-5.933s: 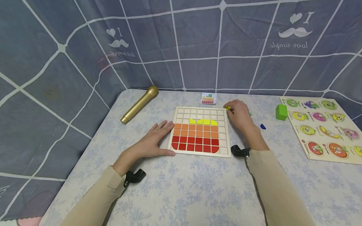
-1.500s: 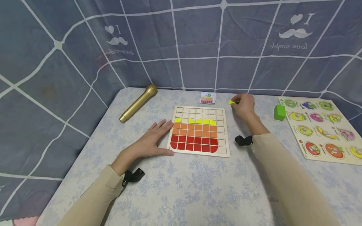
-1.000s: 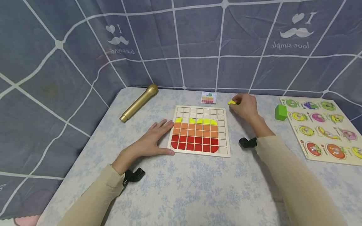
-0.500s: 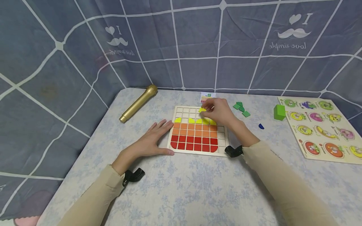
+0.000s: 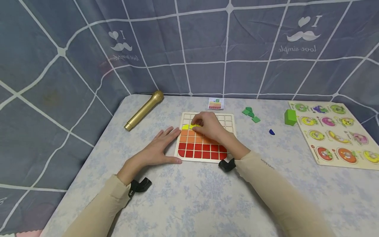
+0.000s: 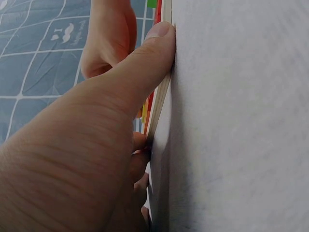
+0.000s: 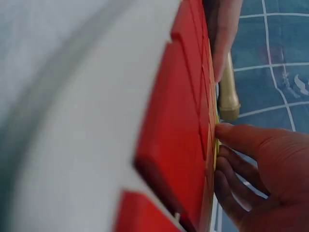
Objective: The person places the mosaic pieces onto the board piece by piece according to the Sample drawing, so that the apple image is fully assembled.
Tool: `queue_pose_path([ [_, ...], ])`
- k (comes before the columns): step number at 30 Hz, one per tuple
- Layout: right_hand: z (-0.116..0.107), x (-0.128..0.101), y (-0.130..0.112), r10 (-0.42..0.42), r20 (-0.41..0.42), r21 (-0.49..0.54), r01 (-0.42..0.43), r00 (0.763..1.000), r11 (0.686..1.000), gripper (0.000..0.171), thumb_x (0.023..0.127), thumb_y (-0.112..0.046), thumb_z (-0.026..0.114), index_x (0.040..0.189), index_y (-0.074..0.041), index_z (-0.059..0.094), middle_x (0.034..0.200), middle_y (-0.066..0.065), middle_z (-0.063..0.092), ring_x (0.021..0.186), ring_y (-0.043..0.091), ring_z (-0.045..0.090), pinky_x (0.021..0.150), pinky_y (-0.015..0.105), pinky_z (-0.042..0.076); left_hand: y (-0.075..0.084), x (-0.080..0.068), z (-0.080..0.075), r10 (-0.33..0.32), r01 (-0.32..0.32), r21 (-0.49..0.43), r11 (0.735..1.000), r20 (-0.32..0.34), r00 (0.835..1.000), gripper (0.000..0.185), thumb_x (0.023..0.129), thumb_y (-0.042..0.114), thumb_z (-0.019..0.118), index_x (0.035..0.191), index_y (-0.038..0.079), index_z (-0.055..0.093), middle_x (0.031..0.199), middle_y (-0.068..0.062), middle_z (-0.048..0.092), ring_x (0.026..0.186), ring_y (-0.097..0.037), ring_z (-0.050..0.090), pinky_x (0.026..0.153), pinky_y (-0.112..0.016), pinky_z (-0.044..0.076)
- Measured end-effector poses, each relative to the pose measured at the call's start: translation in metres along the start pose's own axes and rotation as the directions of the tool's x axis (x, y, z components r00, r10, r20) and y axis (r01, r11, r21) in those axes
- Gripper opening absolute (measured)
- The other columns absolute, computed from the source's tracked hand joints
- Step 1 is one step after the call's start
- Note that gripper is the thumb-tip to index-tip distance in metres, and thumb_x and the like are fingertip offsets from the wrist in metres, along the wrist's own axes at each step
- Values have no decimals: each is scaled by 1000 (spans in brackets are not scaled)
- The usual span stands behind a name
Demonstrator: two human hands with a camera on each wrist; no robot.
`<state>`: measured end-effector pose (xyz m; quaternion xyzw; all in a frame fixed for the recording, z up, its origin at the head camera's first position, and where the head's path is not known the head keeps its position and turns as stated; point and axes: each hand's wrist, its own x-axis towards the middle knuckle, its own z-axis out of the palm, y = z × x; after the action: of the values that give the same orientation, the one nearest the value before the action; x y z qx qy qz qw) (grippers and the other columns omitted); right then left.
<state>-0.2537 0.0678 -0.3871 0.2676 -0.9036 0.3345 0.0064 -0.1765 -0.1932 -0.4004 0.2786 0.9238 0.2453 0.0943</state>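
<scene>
A square wooden grid board [image 5: 228,118] lies on the table, filled with red tiles [image 5: 198,150] at the near side, orange tiles [image 5: 188,136] above them and a yellow row further up. My left hand [image 5: 157,149] rests at the board's left edge, fingers spread and thumb along the near corner. Over the yellow row, my right hand [image 5: 211,127] pinches a small yellow tile [image 5: 192,126], just right of the leftmost yellow tile [image 5: 185,127]. The right wrist view shows thumb and fingertips [image 7: 225,129] close at the board's surface. My right hand covers the other yellow tiles.
A small pattern card [image 5: 215,103] lies behind the board. Several green tiles [image 5: 251,114], a blue half-round piece [image 5: 271,132] and a green block [image 5: 290,117] sit to the right, before a fruit puzzle board [image 5: 334,131]. A gold microphone [image 5: 144,110] lies back left.
My right hand has picked up a yellow tile beside the green ones and carried it left onto the board's yellow row. The leftmost yellow tile was added earlier. My left hand has stayed put.
</scene>
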Motion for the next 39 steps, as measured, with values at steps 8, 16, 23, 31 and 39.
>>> queue_pose_path([
  [8,4,-4,-2,5,-29,-31,-6,1000,999,12,95,-11,79,106,-8,83,105,9,79,92,24,71,85,38,61,0,1,1,0,0,-1,1000,-12,1000,115,82,53,88,169,11,25,176,-8,23,165,-32,11,134,-55,4],
  [16,-9,-19,7,24,-60,1,-24,998,1000,19,98,-12,74,114,-6,82,115,11,78,104,28,72,94,43,61,2,0,1,-2,2,-6,1000,-8,1000,115,82,52,89,169,10,25,176,-8,23,165,-32,10,134,-55,4],
  [23,-43,-38,31,168,-115,94,-158,979,983,24,99,-11,72,120,-2,78,128,18,71,112,37,73,98,49,61,2,1,3,4,-4,11,1000,-15,1000,116,81,53,89,168,10,26,176,-9,24,165,-32,11,135,-54,4],
  [31,-85,-57,61,272,-215,13,-276,938,961,29,100,-11,70,126,3,73,125,26,71,114,43,68,99,55,57,2,0,3,3,-3,5,1000,-8,1000,117,81,53,89,169,10,25,176,-8,23,165,-31,11,135,-54,4],
  [39,-111,-75,80,421,-274,-34,-446,865,895,36,98,-9,71,128,10,68,125,33,67,116,49,60,102,62,49,1,-1,0,7,-7,7,1000,-7,1000,116,82,53,88,169,10,24,176,-8,23,165,-32,10,134,-55,4],
])
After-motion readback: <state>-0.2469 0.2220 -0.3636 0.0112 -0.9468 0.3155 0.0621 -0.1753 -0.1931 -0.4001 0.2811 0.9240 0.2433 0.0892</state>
